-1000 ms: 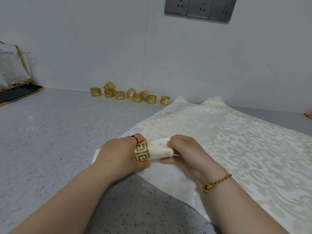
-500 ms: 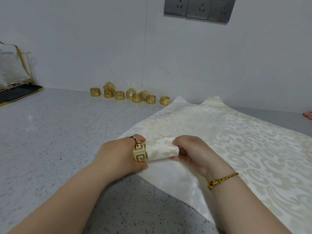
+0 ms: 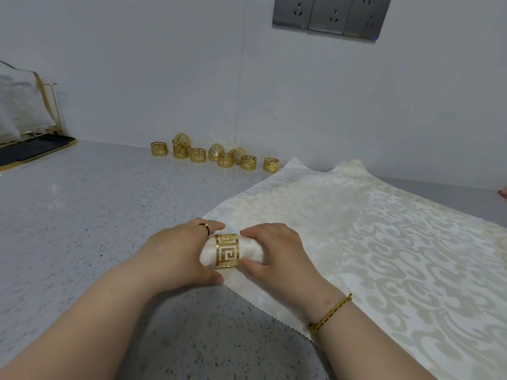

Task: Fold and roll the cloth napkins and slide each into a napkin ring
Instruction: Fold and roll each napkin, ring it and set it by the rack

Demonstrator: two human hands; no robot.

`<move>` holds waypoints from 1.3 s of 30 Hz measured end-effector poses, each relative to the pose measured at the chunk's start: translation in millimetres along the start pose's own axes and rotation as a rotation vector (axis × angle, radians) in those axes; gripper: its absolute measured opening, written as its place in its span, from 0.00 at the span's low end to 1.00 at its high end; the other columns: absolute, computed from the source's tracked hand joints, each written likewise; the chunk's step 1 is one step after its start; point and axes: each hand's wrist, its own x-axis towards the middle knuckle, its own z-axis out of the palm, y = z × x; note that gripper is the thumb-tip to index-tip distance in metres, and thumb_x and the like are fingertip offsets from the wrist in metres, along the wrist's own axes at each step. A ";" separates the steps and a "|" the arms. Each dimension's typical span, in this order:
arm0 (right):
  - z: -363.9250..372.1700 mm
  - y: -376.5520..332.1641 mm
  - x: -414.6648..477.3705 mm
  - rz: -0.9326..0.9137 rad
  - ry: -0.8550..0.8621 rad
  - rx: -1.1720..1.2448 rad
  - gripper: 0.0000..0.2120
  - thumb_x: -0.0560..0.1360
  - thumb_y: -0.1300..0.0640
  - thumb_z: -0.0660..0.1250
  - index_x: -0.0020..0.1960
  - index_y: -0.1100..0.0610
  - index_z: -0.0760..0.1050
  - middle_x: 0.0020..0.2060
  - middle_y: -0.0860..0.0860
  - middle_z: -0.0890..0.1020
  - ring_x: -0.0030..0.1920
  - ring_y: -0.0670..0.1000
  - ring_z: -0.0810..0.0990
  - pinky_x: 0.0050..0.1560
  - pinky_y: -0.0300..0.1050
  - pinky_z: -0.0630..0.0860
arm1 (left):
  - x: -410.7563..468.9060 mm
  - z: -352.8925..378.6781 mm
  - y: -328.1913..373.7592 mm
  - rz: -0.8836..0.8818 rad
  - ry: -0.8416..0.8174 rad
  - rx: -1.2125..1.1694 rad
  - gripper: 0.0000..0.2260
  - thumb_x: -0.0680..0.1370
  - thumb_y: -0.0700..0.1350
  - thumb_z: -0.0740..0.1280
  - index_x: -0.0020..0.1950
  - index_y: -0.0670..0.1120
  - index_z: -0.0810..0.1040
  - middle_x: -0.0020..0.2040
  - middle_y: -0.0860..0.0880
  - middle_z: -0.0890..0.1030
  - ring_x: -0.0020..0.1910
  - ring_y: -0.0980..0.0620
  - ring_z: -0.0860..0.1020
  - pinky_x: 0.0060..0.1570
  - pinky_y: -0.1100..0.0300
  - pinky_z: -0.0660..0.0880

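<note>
My left hand (image 3: 175, 256) and right hand (image 3: 277, 250), fingers (image 3: 255, 231) curled, gripping either end of the rolled cream cloth napkin (image 3: 207, 256), gold fretwork metal napkin ring (image 3: 227, 250) round its middle between my fingers, over a spread patterned cloth (image 3: 356, 229)

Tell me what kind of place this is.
Probably a home kitchen counter: a speckled grey stone worktop against a plain white wall, a row of grey wall sockets above it, and a gold-wire rack on a black tray at the left.
</note>
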 end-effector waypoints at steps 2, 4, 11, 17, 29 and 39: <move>0.7 0.7 0.5 0.000 0.010 0.028 0.24 0.69 0.46 0.65 0.63 0.51 0.72 0.59 0.46 0.76 0.63 0.48 0.67 0.58 0.34 0.54 | -0.7 -3.5 -7.1 -0.023 -0.051 0.005 0.32 0.68 0.57 0.70 0.69 0.61 0.61 0.63 0.60 0.70 0.60 0.57 0.71 0.55 0.64 0.69; 0.7 0.3 -0.2 0.026 0.002 0.039 0.28 0.66 0.43 0.59 0.65 0.49 0.70 0.61 0.44 0.73 0.64 0.45 0.65 0.60 0.32 0.52 | -1.2 -6.3 -13.8 -0.053 -0.107 -0.020 0.26 0.70 0.53 0.70 0.65 0.61 0.65 0.57 0.59 0.74 0.54 0.57 0.73 0.50 0.65 0.70; 1.4 -3.6 2.4 0.039 0.011 0.050 0.36 0.63 0.34 0.51 0.68 0.48 0.64 0.67 0.42 0.67 0.67 0.41 0.60 0.69 0.39 0.42 | 0.9 -5.5 -19.8 -0.069 -0.069 -0.069 0.15 0.72 0.47 0.68 0.56 0.59 0.71 0.51 0.57 0.77 0.50 0.57 0.75 0.47 0.65 0.72; 2.4 -6.0 1.7 -0.035 -0.087 -0.123 0.24 0.74 0.49 0.63 0.69 0.46 0.63 0.65 0.41 0.71 0.71 0.46 0.57 0.71 0.48 0.33 | 2.1 -0.6 -16.4 -0.042 -0.014 -0.194 0.15 0.71 0.47 0.71 0.52 0.60 0.71 0.50 0.58 0.78 0.51 0.57 0.75 0.51 0.63 0.72; 2.8 -33.7 0.3 -0.150 -0.026 -0.327 0.22 0.59 0.42 0.62 0.52 0.43 0.69 0.42 0.36 0.81 0.49 0.44 0.80 0.61 0.50 0.58 | -29.1 2.1 -1.4 0.014 0.246 0.060 0.24 0.73 0.58 0.65 0.68 0.60 0.65 0.65 0.59 0.72 0.62 0.55 0.72 0.56 0.64 0.66; 22.1 -93.8 45.0 -0.055 -0.124 -0.047 0.18 0.78 0.55 0.55 0.67 0.53 0.66 0.67 0.47 0.68 0.69 0.47 0.63 0.68 0.32 0.52 | -93.6 -36.4 -104.6 -0.288 0.411 0.076 0.19 0.74 0.56 0.65 0.64 0.59 0.69 0.59 0.59 0.76 0.57 0.55 0.74 0.43 0.64 0.62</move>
